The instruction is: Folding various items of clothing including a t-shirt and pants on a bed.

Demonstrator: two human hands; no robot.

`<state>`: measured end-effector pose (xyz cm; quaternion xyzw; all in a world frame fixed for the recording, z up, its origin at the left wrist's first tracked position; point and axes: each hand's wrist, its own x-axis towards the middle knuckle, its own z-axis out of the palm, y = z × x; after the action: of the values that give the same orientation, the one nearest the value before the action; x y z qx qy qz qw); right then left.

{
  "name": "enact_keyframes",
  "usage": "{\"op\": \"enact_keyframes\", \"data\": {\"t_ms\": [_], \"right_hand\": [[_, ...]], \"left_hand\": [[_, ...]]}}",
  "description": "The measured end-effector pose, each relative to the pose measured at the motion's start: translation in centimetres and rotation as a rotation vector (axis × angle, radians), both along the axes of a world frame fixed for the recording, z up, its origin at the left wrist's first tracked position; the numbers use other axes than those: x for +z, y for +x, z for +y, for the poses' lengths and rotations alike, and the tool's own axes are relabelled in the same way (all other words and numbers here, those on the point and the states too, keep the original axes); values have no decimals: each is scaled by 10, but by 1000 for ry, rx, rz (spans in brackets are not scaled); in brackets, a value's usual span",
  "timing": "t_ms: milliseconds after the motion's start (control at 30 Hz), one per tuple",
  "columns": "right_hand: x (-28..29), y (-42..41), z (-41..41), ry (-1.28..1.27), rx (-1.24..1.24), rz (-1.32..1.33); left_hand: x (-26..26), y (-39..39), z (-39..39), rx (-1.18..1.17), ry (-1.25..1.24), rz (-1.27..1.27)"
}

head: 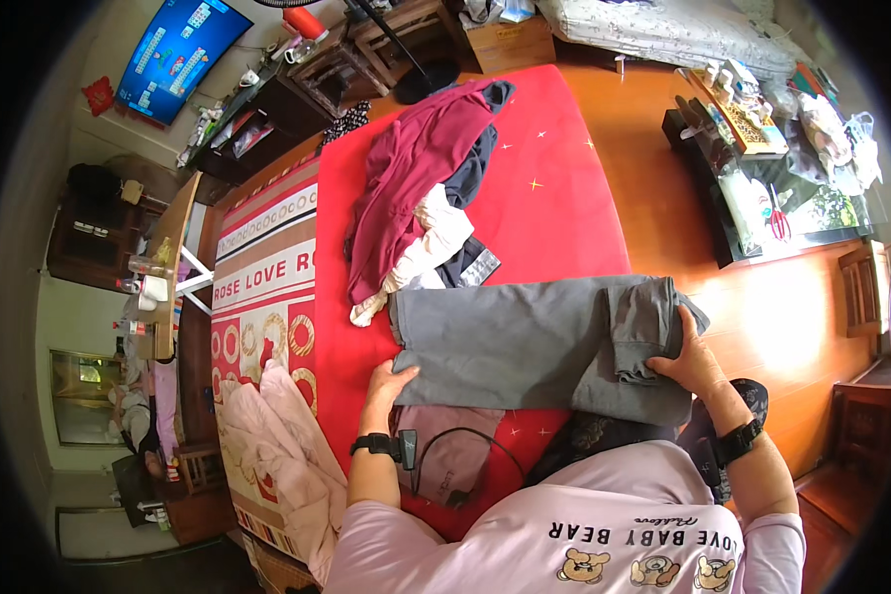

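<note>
A grey garment [501, 341], folded into a long flat strip, lies across the red cloth before me. My left hand [391, 382] grips its near left corner, thumb on top and fingers hidden beneath. At the other end my right hand [689, 360] holds the edge, its thumb over a folded-back cuffed part [638, 327]. A folded mauve garment [449, 453] lies just below the grey one, partly covered by it. Beyond it is a loose heap with a maroon garment [419, 163], a white cloth [431, 237] and dark clothing [469, 174].
A pale pink garment [286, 453] rests on the patterned cloth [263, 260] at left. A glass-topped table [817, 211] with bags and a tray stands at right. A fan base [425, 80] is on the floor ahead. Another person [137, 416] is at far left, near a wooden table [171, 260].
</note>
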<state>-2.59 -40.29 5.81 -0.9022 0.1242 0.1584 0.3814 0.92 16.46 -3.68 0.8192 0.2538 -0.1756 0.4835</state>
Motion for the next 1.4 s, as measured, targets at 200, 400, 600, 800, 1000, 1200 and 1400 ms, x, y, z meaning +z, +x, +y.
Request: {"op": "enact_keyframes", "data": {"t_ms": [200, 400, 600, 800, 1000, 1200, 1400], "right_hand": [[-3, 0, 12, 112, 34, -101], [40, 36, 29, 138, 171, -50], [95, 111, 28, 288, 410, -300], [96, 179, 29, 526, 446, -190], [-5, 190, 40, -240, 463, 97], [-35, 155, 81, -508, 598, -408], [-56, 146, 105, -473, 971, -254]], "left_hand": [[26, 7, -16, -11, -296, 205], [71, 19, -28, 189, -562, -36], [165, 4, -24, 320, -665, -414], [134, -29, 24, 373, -732, -515], [18, -72, 36, 410, -341, -147], [9, -54, 38, 415, -436, -72], [-13, -56, 65, 269, 302, -84]]}}
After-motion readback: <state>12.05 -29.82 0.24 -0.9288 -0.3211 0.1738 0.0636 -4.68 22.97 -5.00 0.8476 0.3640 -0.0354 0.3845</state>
